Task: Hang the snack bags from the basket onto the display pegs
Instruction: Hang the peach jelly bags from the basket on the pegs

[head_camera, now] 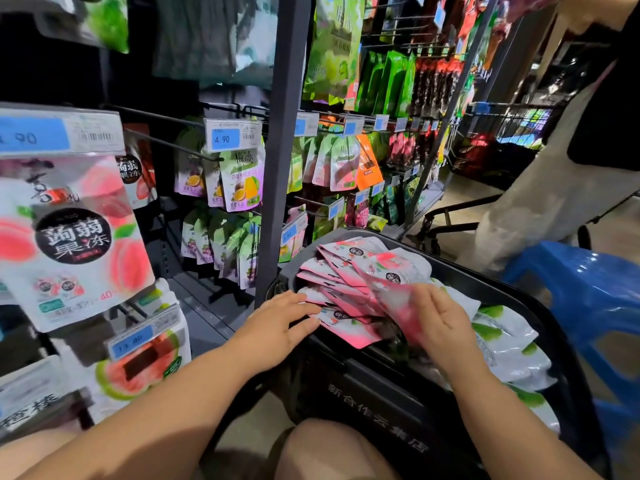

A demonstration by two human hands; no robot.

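Shop aisle, dim; dark peg racks w/ hanging snack packs fill L and ctr, split by a dark upright post (284, 133). Display pegs (166, 142): black rods jutting fwd, most tipped w/ blue-and-white price labels; the ctr 4.90 tag (227, 138) is legible. Stock on pegs: large peach jelly bag (69, 244) close at far L under its own label; passion-fruit bags (242, 181) below the 4.90 tag; grape bags (225, 244) one row lower; green, orange and red packs further R, too blurred to read. Basket (381, 386): dark, white characters on near wall, standing low at R of the post, just ahead of the person's knee (329, 452). Contents: pink snack bags (332, 271), a fanned stack lying flat in L half; white-and-green bags (502, 341) heaped in R half. L hand (280, 323): fingers straight, flat on the stack's near edge by the basket's L rim, gripping nothing. R hand (436, 320): grasps a raised pink bag (391, 282), tilted up off the stack, motion-blurred. Misc: blue plastic stool (588, 289) just R of basket; second person (554, 188) in pale trousers beyond it; wire trolley (502, 140) in bkgd.
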